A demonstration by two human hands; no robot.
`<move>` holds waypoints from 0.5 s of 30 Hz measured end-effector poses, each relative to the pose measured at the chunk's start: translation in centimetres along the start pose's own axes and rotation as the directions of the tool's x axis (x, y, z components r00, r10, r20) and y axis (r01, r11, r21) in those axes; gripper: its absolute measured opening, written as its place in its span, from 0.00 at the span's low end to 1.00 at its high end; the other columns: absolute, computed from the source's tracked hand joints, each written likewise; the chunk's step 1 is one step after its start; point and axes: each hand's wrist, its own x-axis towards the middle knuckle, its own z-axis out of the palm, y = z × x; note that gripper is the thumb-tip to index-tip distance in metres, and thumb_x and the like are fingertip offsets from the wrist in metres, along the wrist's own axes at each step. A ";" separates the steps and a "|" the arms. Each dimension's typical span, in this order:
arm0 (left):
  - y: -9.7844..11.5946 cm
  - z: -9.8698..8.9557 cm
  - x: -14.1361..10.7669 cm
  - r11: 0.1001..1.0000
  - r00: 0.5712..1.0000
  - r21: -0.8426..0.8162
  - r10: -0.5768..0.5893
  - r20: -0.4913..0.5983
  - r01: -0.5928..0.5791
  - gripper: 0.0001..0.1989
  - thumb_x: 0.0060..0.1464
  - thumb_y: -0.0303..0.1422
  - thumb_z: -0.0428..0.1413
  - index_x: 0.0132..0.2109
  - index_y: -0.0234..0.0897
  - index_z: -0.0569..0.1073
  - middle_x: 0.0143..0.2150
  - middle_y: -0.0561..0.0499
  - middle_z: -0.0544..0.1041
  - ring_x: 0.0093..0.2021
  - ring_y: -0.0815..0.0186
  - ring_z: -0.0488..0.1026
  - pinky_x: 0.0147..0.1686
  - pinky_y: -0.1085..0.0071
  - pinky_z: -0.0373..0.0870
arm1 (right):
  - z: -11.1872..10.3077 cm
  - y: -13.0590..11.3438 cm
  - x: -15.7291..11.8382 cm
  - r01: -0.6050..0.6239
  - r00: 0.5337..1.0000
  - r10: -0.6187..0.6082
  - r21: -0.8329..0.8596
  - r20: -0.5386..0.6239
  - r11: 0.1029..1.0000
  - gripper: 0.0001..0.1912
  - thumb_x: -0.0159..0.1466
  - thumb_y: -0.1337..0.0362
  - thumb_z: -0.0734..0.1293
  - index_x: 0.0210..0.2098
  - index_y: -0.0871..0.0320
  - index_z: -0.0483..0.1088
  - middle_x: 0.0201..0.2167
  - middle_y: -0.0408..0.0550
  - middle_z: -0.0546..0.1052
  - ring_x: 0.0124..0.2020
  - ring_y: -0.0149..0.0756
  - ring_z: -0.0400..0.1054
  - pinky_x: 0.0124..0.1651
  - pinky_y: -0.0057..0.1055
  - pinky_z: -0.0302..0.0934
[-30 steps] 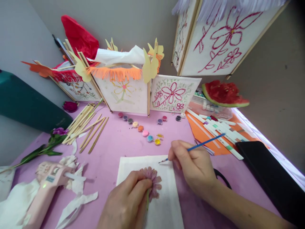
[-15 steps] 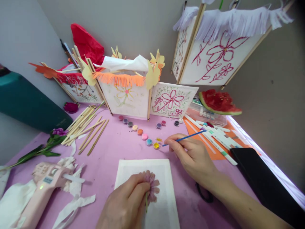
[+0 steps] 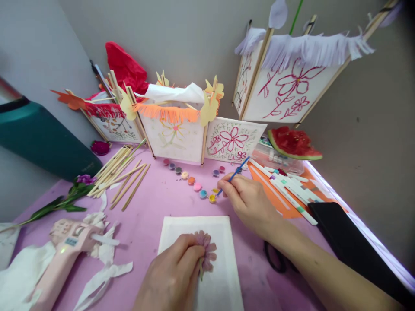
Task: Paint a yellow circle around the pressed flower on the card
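Pinched in my left hand (image 3: 177, 270) is a pale purple flower (image 3: 209, 252) with a short green stem, held over a white sheet (image 3: 223, 276). My right hand (image 3: 249, 198) grips a thin blue paintbrush (image 3: 235, 172). The brush's tip points down at the small pot of yellow paint (image 3: 212, 198); whether it touches the paint I cannot tell. Just left of it is a blue paint pot (image 3: 203, 194), and a pink one (image 3: 197, 186) lies beyond that in a slanting row of several pots.
Behind the pots stand a fringed paper lantern (image 3: 178, 138) and a flower-painted panel (image 3: 235, 140). A pink glue gun (image 3: 61, 259), wooden sticks (image 3: 113, 172) and a teal bottle (image 3: 45, 134) are at left. Markers (image 3: 295, 194) and a black phone-like slab (image 3: 343, 233) lie at right.
My right hand has moved slightly left, and the paintbrush has tilted more upright, its tip now at the yellow pot. The camera view has shifted a little; my left hand still holds the flower.
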 end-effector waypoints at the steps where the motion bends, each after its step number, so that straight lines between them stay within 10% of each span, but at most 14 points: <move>1: 0.0 0.0 0.0 1.000 1.000 0.003 0.008 -0.005 -0.008 0.12 0.63 0.27 0.44 0.38 0.37 0.72 0.35 0.50 0.77 0.33 0.72 0.79 0.32 0.83 0.76 | 0.2 0.1 0.2 -0.020 1.000 0.020 -0.006 -0.009 1.000 0.15 0.68 0.61 0.58 0.28 0.58 0.68 0.26 0.46 0.74 0.28 0.35 0.70 0.34 0.30 0.60; 15: -0.3 -0.1 -0.1 0.999 1.000 0.035 0.027 0.011 -0.027 0.12 0.63 0.27 0.45 0.38 0.38 0.72 0.35 0.51 0.77 0.32 0.71 0.78 0.30 0.81 0.76 | 0.7 0.9 0.3 -0.178 0.982 0.185 0.167 -0.026 0.970 0.14 0.68 0.59 0.60 0.29 0.58 0.70 0.27 0.44 0.77 0.29 0.33 0.71 0.33 0.27 0.60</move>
